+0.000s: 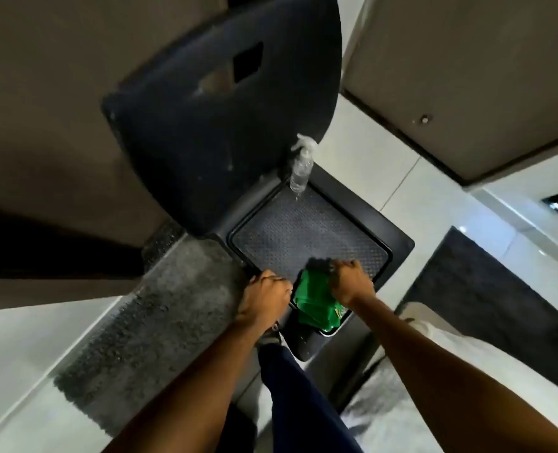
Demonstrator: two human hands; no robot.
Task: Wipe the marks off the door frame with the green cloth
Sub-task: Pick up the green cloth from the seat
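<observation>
The green cloth (317,302) was gripped by the closed right hand (349,281) at the chair seat's (304,230) near edge; the left hand (264,294), just beside it, was closed on that edge.

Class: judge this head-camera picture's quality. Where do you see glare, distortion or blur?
Head view: wide-angle lens bends the straight edges; glare on the glossy floor tiles; dim lighting; the spray bottle is slightly soft; green cloth under the right hand stays vivid.

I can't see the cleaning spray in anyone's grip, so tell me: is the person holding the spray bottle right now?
No. The spray bottle stands alone at the chair seat's far edge, while the right hand grips the green cloth.
</observation>
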